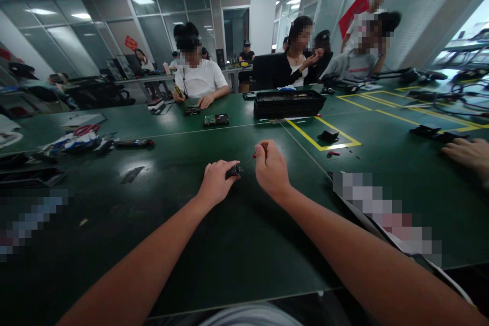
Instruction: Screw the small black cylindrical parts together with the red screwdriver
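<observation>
Over the middle of the green table, my left hand grips a small black cylindrical part, its round end facing right. Much of that part is hidden by my fingers, so its exact kind is unclear. My right hand is closed around the red handle of a thin screwdriver. The screwdriver's shaft points left and down toward the cylinder's end. Whether the tip touches the cylinder is too small to tell.
A long black tray stands ahead, with a circuit board left of it. A black pen-like tool lies left. Inside yellow tape sits a black piece. Another person's hand reaches in at right; a co-worker sits opposite.
</observation>
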A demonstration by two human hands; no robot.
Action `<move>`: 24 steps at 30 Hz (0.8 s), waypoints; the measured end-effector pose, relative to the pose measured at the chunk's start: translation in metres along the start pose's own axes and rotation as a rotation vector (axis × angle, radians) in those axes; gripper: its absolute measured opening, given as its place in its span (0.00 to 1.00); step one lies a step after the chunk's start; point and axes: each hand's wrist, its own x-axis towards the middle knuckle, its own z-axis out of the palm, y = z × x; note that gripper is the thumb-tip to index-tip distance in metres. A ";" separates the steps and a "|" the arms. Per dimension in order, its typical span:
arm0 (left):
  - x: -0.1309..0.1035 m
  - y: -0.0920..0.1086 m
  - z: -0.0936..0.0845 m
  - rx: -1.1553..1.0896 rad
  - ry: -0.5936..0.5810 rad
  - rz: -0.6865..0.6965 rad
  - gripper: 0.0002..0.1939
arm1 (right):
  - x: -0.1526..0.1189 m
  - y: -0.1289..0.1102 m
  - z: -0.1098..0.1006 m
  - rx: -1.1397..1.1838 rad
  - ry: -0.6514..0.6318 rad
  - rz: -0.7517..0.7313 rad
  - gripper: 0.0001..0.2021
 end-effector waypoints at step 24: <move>0.000 0.024 -0.029 -0.159 -0.118 -0.160 0.09 | 0.007 -0.001 -0.009 0.080 0.121 -0.028 0.09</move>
